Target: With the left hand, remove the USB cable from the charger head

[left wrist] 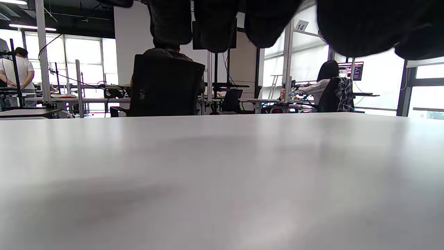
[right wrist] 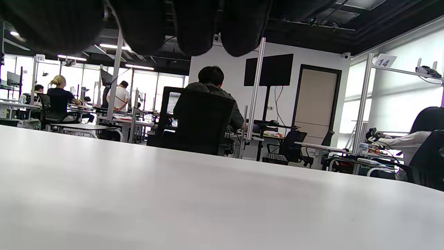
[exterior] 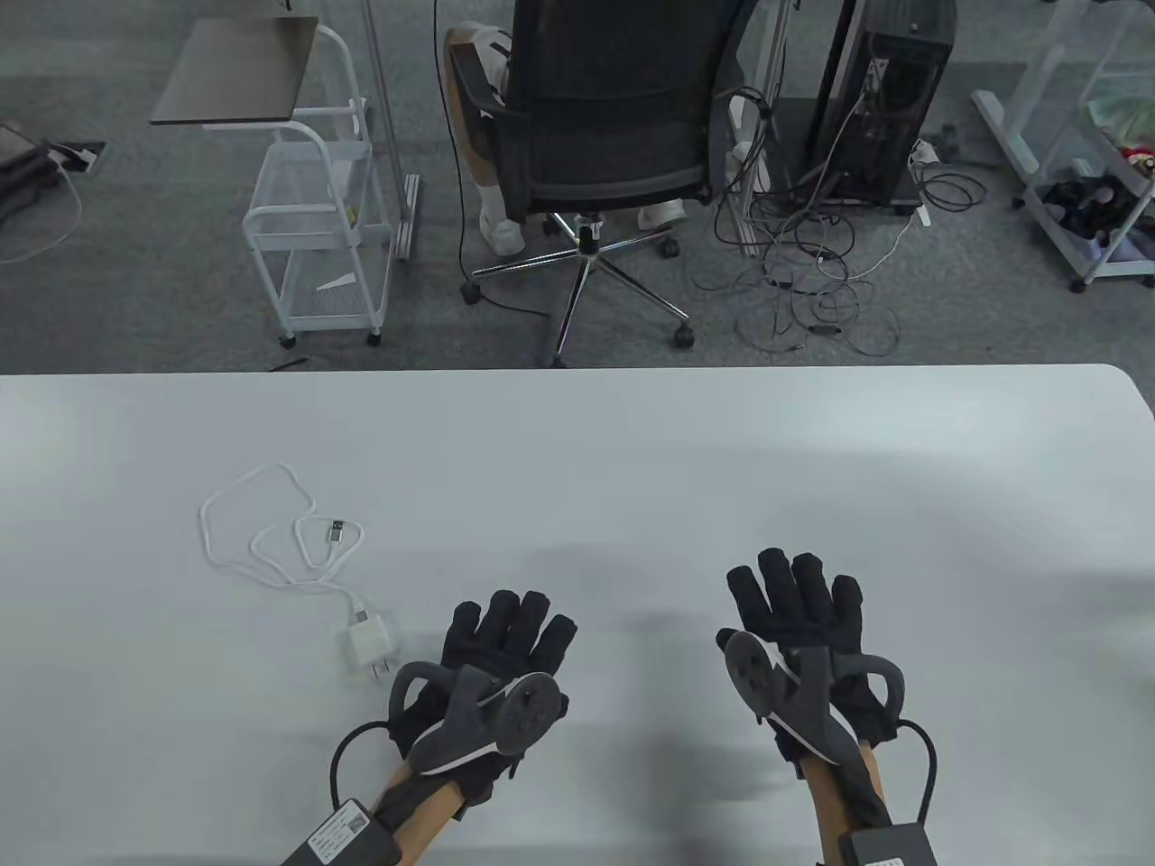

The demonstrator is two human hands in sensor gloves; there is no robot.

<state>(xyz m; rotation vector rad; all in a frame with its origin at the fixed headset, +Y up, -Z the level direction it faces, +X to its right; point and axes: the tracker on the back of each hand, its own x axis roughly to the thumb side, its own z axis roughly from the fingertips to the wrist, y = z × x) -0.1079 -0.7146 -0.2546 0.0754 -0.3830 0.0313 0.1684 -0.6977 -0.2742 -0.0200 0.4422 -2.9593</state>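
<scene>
One white USB cable [exterior: 271, 528] lay in loose loops on the tabletop [exterior: 632, 469], beyond and to the outer side of the left hand [exterior: 492, 672]; one end was plugged into the white charger head [exterior: 370, 648], which sat just beside that hand's outer edge, prongs toward the person. The cable's free plug [exterior: 336, 530] rested inside the loops, farther out. The left hand lay flat, palm down, fingers spread and holding nothing; the right hand [exterior: 803, 649] lay the same way, well apart from the charger, also empty. Both wrist views showed only fingertips at the top edge and bare tabletop, so neither the cable nor the charger appeared there.

Nothing had been grasped, so the unplugging looked not yet begun. The likely trouble: the charger head was small and light, and a one-handed pull on the cable would probably drag it across the smooth surface instead of freeing the plug. Pulling on the cord rather than the plug body could strain the joint.

Nothing stood between the left hand and the charger. Past the tabletop's far edge were an office chair [exterior: 595, 135], a white cart [exterior: 316, 234] and tangled floor cables [exterior: 803, 280].
</scene>
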